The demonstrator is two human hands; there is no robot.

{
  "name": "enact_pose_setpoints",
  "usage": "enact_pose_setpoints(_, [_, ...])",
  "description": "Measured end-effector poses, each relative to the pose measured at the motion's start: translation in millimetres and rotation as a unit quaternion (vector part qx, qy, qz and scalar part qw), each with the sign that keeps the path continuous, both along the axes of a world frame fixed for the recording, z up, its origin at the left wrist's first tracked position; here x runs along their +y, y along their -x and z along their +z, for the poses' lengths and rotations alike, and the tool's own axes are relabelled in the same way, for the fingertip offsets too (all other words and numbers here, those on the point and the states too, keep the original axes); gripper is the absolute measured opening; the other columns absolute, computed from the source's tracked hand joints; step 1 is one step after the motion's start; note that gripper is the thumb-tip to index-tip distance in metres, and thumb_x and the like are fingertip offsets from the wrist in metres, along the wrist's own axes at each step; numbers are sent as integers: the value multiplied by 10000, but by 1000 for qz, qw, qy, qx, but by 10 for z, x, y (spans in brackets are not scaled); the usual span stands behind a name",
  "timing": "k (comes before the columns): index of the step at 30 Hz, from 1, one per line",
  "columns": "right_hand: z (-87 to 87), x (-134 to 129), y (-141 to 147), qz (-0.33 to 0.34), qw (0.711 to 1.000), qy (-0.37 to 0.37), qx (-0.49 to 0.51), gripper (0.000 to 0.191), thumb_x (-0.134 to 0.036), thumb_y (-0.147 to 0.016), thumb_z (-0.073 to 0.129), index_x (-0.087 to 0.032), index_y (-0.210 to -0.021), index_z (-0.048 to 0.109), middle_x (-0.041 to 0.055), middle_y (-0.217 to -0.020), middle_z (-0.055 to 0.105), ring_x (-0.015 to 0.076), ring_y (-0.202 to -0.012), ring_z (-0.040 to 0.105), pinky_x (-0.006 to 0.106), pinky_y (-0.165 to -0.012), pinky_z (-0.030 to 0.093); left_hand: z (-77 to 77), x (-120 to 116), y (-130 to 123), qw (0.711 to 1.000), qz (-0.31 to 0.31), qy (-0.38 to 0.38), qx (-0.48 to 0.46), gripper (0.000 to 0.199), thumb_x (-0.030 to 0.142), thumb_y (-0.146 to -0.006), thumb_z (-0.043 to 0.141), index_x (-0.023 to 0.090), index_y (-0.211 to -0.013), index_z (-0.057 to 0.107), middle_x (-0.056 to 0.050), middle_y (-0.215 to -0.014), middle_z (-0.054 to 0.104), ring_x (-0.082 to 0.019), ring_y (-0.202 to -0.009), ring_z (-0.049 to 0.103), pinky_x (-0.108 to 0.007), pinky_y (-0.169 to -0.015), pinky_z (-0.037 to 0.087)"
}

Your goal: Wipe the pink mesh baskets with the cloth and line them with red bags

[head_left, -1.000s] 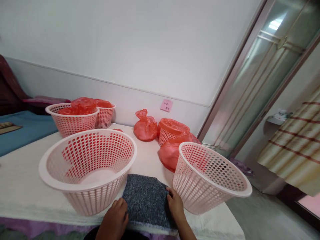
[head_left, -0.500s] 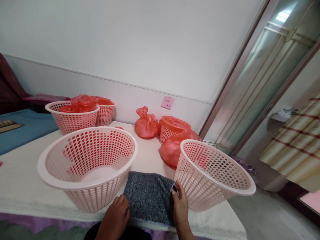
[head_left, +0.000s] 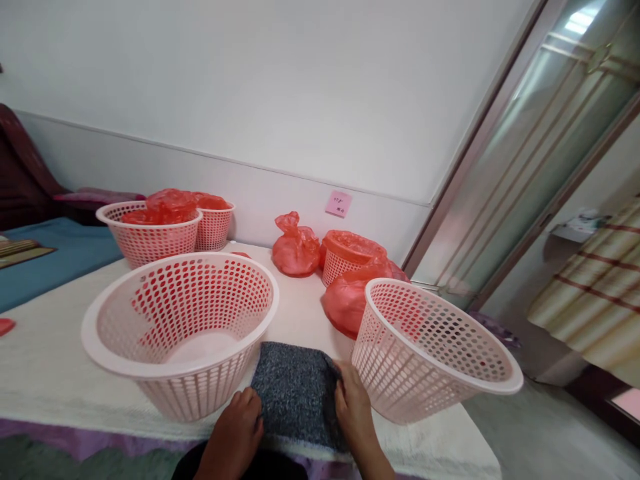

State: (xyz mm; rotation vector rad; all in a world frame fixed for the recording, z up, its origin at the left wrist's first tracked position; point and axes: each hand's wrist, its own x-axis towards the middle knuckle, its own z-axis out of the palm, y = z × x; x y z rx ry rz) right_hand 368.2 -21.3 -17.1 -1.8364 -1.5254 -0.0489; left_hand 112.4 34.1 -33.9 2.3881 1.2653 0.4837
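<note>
A dark grey flecked cloth (head_left: 296, 393), folded into a rough square, lies on the white-covered table between two pink plastic baskets. My left hand (head_left: 239, 421) is closed at its left edge, fingers curled on the cloth. At the opposite edge my right hand (head_left: 354, 407) grips the cloth, thumb on top and the other fingers bent around the side. The large pink basket (head_left: 207, 373) stands to the left, with nothing seen inside. Close beside my right hand stands the other pink basket (head_left: 400, 360), its bottom only partly visible.
Behind are a knotted red plastic bag (head_left: 296, 250), a red-lined basket (head_left: 340, 267) and another red bag (head_left: 345, 303). Two baskets with red bags, one a wide basket (head_left: 150, 243), stand back left. A pink note (head_left: 339, 203) is on the wall. The table's front edge (head_left: 150, 427) is near.
My right hand has moved slightly left and closed further around the cloth's right edge, folding it inward. My left hand stays at the left edge. The view has shifted a little.
</note>
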Motion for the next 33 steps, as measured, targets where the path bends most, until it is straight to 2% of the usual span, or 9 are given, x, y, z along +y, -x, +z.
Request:
enact_pose_setpoints(5, [-258,-58,-4,-9,997,80,-14,355,-119,-776,403,-160,-1021,656,116,-990,656,243,-963,619,374,-880,493,23,-12,-6,1000,-1,0,0,221,74,-806,387,193,-868,563,-63,-991,573,-223,-957,488,-348,-861,348])
enact_pose_setpoints(10, [-436,-229,-155,-92,991,92,-33,393,-191,-816,370,-52,-1098,606,225,-1048,619,328,-1005,588,463,-912,450,33,-9,-8,1000,2,6,-3,214,69,-793,402,197,-850,563,-49,-973,571,-211,-943,491,-341,-851,349])
enact_pose_setpoints(14, [-534,-326,-271,-163,975,120,-89,421,-299,-818,409,-51,-1112,583,232,-976,627,343,-911,608,438,-834,467,38,-26,-11,1000,15,8,-1,232,71,-784,403,192,-881,576,-51,-992,574,-214,-959,488,-344,-869,352])
enact_pose_setpoints(18, [-453,-275,-319,-169,977,127,18,324,-339,-719,520,-163,-976,611,164,-847,669,318,-855,646,395,-788,474,43,-38,-16,1000,26,8,6,251,74,-763,421,188,-909,591,-57,-1020,581,-219,-975,491,-343,-866,360])
enact_pose_setpoints(21, [-264,-175,-330,-167,965,121,164,195,-328,-616,555,-235,-781,598,108,-741,686,307,-768,670,385,-725,480,45,-33,-16,999,29,8,10,245,72,-756,428,189,-891,595,-56,-1008,586,-220,-965,495,-343,-845,366])
enact_pose_setpoints(24, [-28,-37,-267,-166,958,104,209,229,-385,-610,518,-231,-762,593,110,-731,694,314,-731,671,404,-700,489,44,-31,-13,999,30,11,9,249,67,-763,423,192,-897,593,-53,-1017,587,-221,-973,492,-344,-855,365])
enact_pose_setpoints(29, [328,262,270,-65,973,43,218,478,-448,-705,462,-200,-1094,590,85,-1087,687,255,-1018,636,336,-892,472,48,-41,4,1000,23,19,2,237,75,-776,432,189,-908,592,-57,-1029,587,-223,-989,487,-342,-887,356])
enact_pose_setpoints(31, [384,371,570,46,966,41,253,487,-391,-722,513,-198,-1165,579,66,-1065,687,229,-980,644,318,-884,481,59,-45,12,999,24,22,-2,240,77,-783,425,180,-917,596,-70,-1021,591,-230,-991,491,-347,-889,358])
enact_pose_setpoints(33, [344,451,806,148,935,40,319,488,-386,-772,525,-187,-1217,551,62,-1001,683,204,-897,661,307,-834,508,74,-47,18,999,22,26,-11,257,76,-792,419,185,-939,600,-69,-1034,596,-224,-1001,497,-337,-892,359])
